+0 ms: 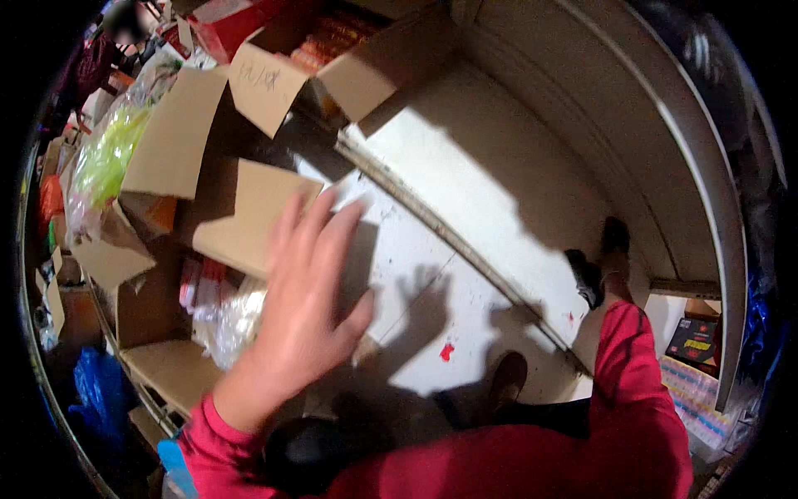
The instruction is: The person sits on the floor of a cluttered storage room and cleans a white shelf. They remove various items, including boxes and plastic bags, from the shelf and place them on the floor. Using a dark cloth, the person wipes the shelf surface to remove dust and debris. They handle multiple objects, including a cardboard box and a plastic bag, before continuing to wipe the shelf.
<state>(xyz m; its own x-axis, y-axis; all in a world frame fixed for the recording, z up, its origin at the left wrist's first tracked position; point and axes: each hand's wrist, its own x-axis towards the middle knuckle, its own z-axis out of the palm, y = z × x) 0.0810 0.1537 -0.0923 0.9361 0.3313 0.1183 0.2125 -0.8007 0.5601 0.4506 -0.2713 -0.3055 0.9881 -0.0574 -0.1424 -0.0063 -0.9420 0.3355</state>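
My left hand (308,280) is raised with its fingers spread and holds nothing, somewhat blurred. It overlaps the flap (249,218) of an open cardboard box (149,312). Inside that box lie clear plastic packaging (232,321) and red-and-white packets (209,277). My right hand (616,274) reaches away at the right, mostly in shadow. Dark objects (583,277) show beside and beyond it; whether the fingers grip them is unclear.
A narrow worn strip (436,227) crosses the pale floor (424,249) diagonally. Another open carton (268,78) contains red packets (330,40). Yellow-green plastic-wrapped goods (112,146) and a blue bag (100,393) stand left. A framed panel (580,112) rises right. A person (87,68) is at upper left.
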